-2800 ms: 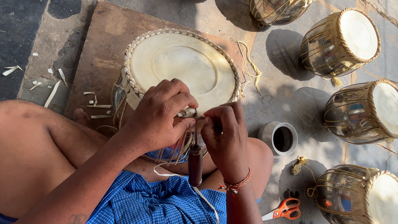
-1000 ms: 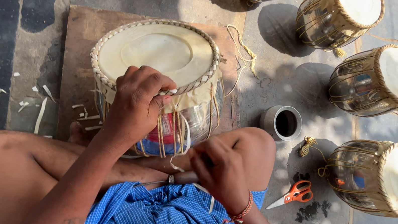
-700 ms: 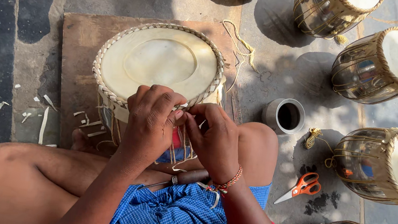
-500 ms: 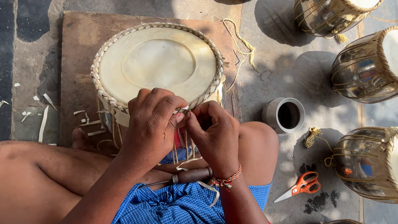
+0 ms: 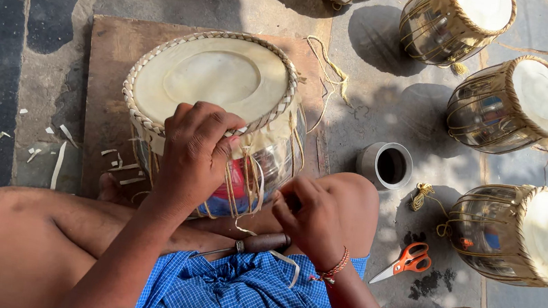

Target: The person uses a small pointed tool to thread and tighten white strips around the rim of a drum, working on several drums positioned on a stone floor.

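Observation:
A metal-bodied drum (image 5: 213, 84) with a pale skin head and braided rim stands on a wooden board (image 5: 112, 50) between my knees. My left hand (image 5: 194, 154) grips the drum's near rim and the hide straps along its side. My right hand (image 5: 308, 217) is closed on a thin hide strap (image 5: 249, 186) that runs from the drum's side, pulled toward my lap. A wooden-handled tool (image 5: 256, 244) lies across my lap beneath that hand.
Several similar strapped drums (image 5: 522, 233) stand on the stone floor to the right and at the top. A small dark-filled cup (image 5: 387, 166) and orange-handled scissors (image 5: 407, 259) lie right of my knee. Strap offcuts (image 5: 59, 148) litter the floor at left.
My right hand has pulled away from the drum's side toward my lap, drawing the strap out. My left hand stays on the rim.

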